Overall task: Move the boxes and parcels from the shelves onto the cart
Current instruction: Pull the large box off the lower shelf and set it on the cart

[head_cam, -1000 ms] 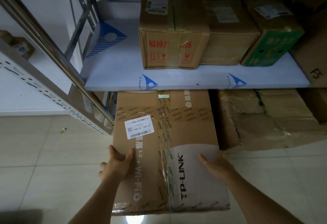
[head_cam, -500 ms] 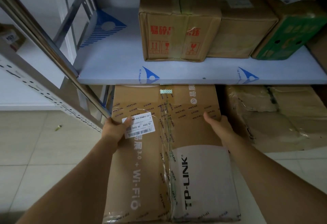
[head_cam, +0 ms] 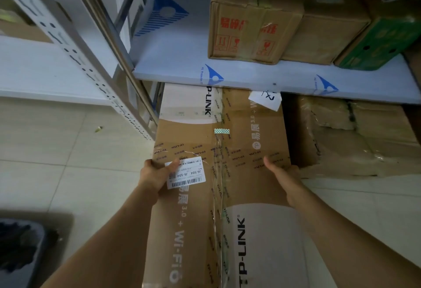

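A long brown TP-LINK box point(head_cam: 248, 174) with a white barcode label reaches from under the white shelf point(head_cam: 284, 78) toward me, over the floor. My left hand point(head_cam: 156, 175) grips its left edge, thumb on top at the label. Across from it, my right hand point(head_cam: 283, 174) grips the right edge, thumb lying on the top face. Behind the box's far end, a second TP-LINK box point(head_cam: 189, 103) with a white paper note shows under the shelf. No cart is recognisable in view.
On the shelf stand a brown box with red fragile marks point(head_cam: 252, 26), a plain brown box point(head_cam: 325, 26) and a green box point(head_cam: 382, 42). A plastic-wrapped carton point(head_cam: 357, 137) sits at the lower right. A perforated metal upright point(head_cam: 91, 44) slants at left. A dark object point(head_cam: 22, 249) lies lower left.
Both hands moved from the near end up to the box's side edges. The box has come out toward me, uncovering the second TP-LINK box under the shelf.
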